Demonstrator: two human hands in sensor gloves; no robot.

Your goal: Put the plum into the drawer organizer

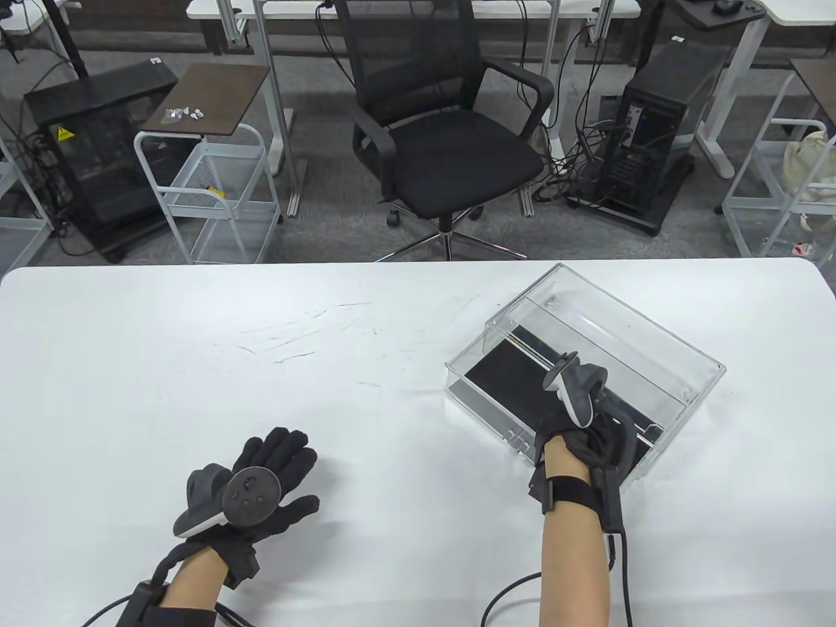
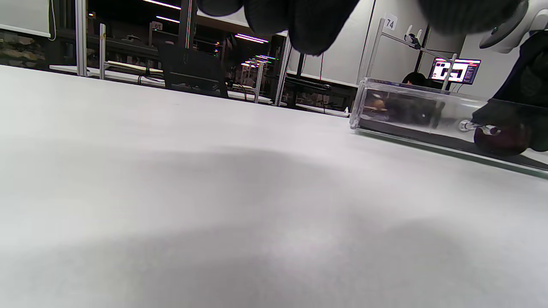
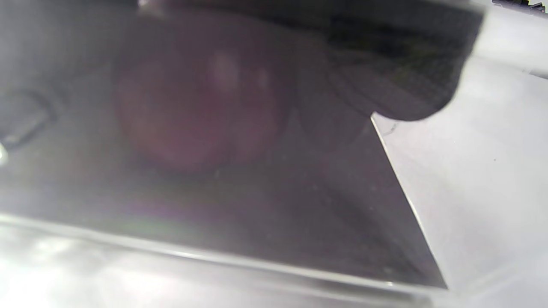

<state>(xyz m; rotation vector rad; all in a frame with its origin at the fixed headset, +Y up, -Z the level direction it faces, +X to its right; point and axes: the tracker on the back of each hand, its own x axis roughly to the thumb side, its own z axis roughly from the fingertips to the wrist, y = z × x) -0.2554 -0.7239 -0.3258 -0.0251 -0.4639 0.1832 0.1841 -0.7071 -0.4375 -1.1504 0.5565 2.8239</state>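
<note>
The clear drawer organizer (image 1: 627,339) stands on the white table at the right, its drawer pulled out toward me, with a black liner (image 1: 486,379). My right hand (image 1: 591,441) reaches down into the open drawer. The dark red plum (image 3: 192,115) sits low on the liner (image 3: 299,214), under my gloved fingers (image 3: 385,64), which curl over it. The plum also shows in the left wrist view (image 2: 501,140), beneath my right hand (image 2: 531,85); the table view hides it. My left hand (image 1: 274,470) rests flat on the table, fingers spread, holding nothing.
The white table (image 1: 261,366) spreads left of the organizer, its far edge across the view. Beyond it stand an office chair (image 1: 450,130), a wire cart (image 1: 209,189) and a computer tower (image 1: 659,137). Glove cables trail off the near edge.
</note>
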